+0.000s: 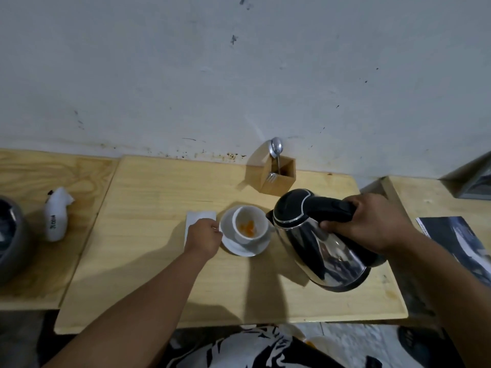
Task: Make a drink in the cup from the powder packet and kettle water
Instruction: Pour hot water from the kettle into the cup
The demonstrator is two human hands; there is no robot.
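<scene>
Tilting toward the cup (249,226), the kettle (317,241) is held just right of it, its spout almost at the cup's rim, so that water can be poured onto the orange powder seen at the bottom of the cup. No stream of water can be seen yet. The kettle's black handle is clamped by the right hand (372,224), fingers wrapped fully around it, wrist raised and forearm coming in from the right of the cup. The cup stands on a white saucer (239,248), and the saucer's left edge is touched by the left hand (204,239), probably to keep it steady during pouring; whether the edge is pinched cannot be told. A white packet (200,217) lies just left of the cup, partly under this hand. Behind the cup, a wooden holder (279,179) with a spoon (276,148) is placed, likely for stirring afterwards.
</scene>
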